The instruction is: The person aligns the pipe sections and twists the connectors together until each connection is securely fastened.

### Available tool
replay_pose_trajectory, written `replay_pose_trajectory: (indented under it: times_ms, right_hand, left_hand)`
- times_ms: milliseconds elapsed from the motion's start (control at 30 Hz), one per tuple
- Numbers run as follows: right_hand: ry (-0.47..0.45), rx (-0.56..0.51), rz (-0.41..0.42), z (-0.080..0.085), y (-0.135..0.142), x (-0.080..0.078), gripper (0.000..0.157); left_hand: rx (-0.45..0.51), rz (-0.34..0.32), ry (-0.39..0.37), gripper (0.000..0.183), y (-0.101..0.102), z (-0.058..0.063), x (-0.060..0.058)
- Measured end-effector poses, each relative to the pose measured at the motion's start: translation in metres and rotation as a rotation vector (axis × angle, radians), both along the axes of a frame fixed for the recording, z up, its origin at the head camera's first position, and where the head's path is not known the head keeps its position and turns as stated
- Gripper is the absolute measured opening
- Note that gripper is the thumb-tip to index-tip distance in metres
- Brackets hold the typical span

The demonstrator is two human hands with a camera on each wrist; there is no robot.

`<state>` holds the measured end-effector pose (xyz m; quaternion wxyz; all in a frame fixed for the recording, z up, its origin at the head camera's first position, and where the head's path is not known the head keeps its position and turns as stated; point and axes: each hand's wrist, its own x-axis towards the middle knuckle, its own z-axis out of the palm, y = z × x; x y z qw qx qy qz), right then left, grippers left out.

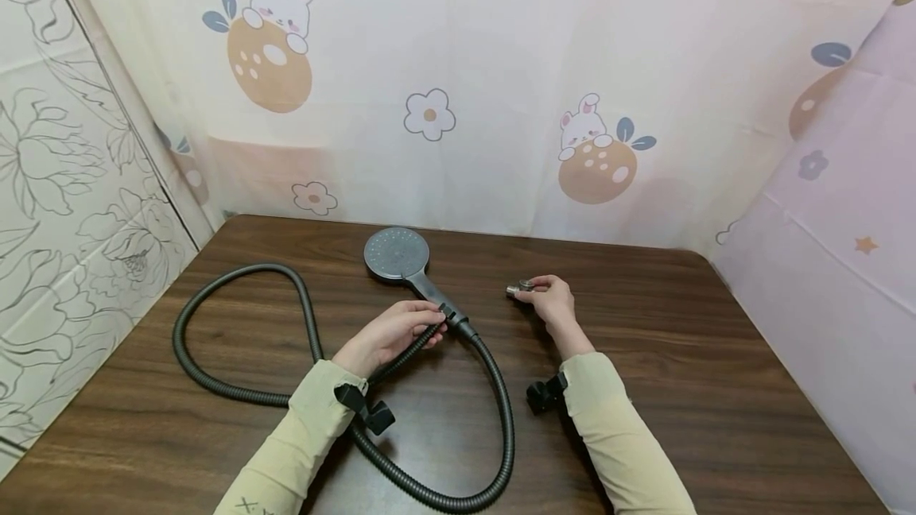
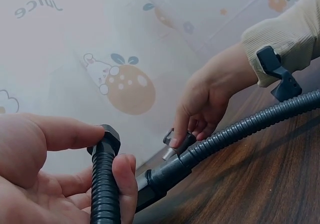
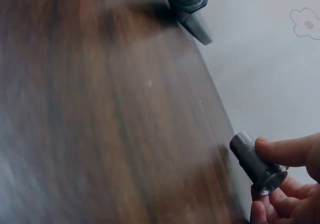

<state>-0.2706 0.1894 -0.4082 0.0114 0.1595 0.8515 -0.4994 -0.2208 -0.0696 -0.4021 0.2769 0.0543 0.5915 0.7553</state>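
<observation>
In the head view, the left hand (image 1: 397, 332) pinches the free end of a dark ribbed hose (image 1: 509, 427) just beside the handle of the shower head (image 1: 396, 254), which lies near the back of the wooden table (image 1: 716, 388). The left forearm and strap hide part of the hose's loops. The right hand (image 1: 554, 304) pinches a small metal fitting (image 1: 518, 289) above the table, its fingers covering much of it.

In the left wrist view, thumb and fingers close round the hose just below its end nut (image 2: 109, 138); the left edge cuts off the hand. Behind, the joint between handle and hose partly covers the fitting—only its threaded tip shows clearly.

In the right wrist view, the fitting sits between thumb and fingers, thread up. The tabletop is blurred, and a dark piece (image 3: 187, 1) is cut off at the top—which part, I cannot tell.
</observation>
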Motion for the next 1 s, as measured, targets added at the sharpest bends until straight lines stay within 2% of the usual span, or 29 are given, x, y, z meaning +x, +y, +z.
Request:
replay_pose_trajectory:
  times_ms: [167, 367, 467, 600, 833, 1000]
  right_hand:
    - [0.017, -0.08, 0.001, 0.001, -0.001, 0.003, 0.04]
    - [0.06, -0.359, 0.017, 0.004, -0.005, 0.006, 0.041]
    - [0.068, -0.439, 0.039, 0.006, -0.007, 0.007, 0.043]
    - [0.076, -0.482, 0.065, 0.009, -0.009, 0.009, 0.045]
    - [0.102, -0.482, 0.099, 0.016, -0.015, 0.014, 0.044]
    - [0.108, -0.51, 0.116, 0.021, -0.017, 0.018, 0.045]
  left_hand:
    - [-0.008, -0.012, 0.013, 0.004, 0.001, 0.001, 0.0]
    - [-0.03, -0.001, 0.022, 0.01, 0.001, 0.003, 0.001]
    - [-0.041, 0.004, 0.025, 0.016, 0.001, 0.003, 0.001]
    - [-0.033, 0.0, 0.023, 0.018, 0.002, 0.002, 0.0]
    - [-0.036, 0.004, 0.021, 0.029, 0.005, 0.006, -0.002]
    - [-0.048, -0.002, 0.031, 0.028, 0.008, 0.007, -0.001]
